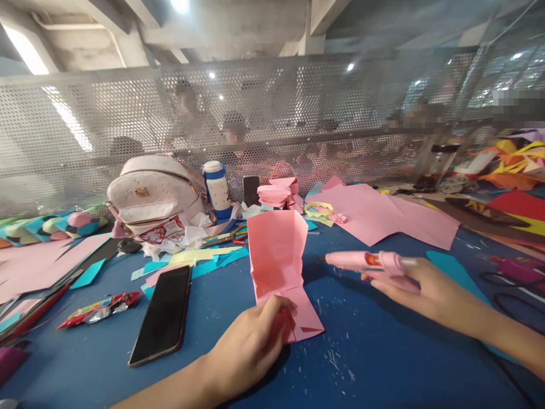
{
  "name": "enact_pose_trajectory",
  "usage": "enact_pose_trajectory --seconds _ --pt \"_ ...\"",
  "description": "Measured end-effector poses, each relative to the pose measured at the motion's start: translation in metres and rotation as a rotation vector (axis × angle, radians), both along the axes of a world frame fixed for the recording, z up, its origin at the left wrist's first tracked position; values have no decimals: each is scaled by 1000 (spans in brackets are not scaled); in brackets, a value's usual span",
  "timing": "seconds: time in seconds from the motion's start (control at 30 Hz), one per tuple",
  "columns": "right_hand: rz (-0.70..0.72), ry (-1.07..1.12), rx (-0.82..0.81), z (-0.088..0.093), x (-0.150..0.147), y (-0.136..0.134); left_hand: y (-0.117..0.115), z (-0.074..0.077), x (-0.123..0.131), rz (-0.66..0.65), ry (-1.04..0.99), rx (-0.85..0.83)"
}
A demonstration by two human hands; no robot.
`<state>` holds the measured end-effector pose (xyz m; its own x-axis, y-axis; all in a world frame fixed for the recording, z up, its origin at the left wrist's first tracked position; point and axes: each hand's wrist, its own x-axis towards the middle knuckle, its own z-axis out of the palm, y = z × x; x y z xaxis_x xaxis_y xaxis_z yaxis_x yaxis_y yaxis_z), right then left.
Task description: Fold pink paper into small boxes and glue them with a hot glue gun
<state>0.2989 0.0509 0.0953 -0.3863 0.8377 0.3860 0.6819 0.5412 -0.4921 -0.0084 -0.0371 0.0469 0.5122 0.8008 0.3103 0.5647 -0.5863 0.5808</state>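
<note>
My left hand (251, 343) is closed on the near edge of a folded pink paper piece (279, 264) that stands up from the blue table (383, 363). My right hand (419, 287) grips a pink glue gun (368, 262), its nozzle pointing left toward the paper's right side, a short gap away. A black phone (164, 312) lies flat just left of my left hand.
A white backpack (155, 196), a white and blue bottle (218, 187), stacked pink paper shapes (276, 193) and large pink sheets (383, 213) lie farther back. A snack wrapper (100, 308) and paper scraps lie left. Black scissors (517, 295) lie right. People sit behind a perforated metal screen (298, 113).
</note>
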Motion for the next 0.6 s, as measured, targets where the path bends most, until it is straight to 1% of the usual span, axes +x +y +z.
enact_pose_trajectory --seconds 0.03,0.1,0.2,0.3,0.4,0.47,0.53,0.6 --pt "18 2 -69 2 3 6 -1 1 0 -7 10 8" --pt "4 -34 -158 7 7 18 -2 3 2 -46 48 49" --pt "-41 -19 -263 11 5 32 -1 5 4 -123 117 192" --pt "-10 42 -316 10 -4 38 1 6 4 -155 190 332" --pt "7 10 -350 4 -6 40 5 7 2 -157 206 419" --pt "10 -34 -349 -2 0 38 8 8 1 -191 203 487" --pt "18 -52 -307 -8 8 31 10 8 0 -239 221 546" --pt "14 -43 -221 -12 17 19 12 8 1 -271 262 576"
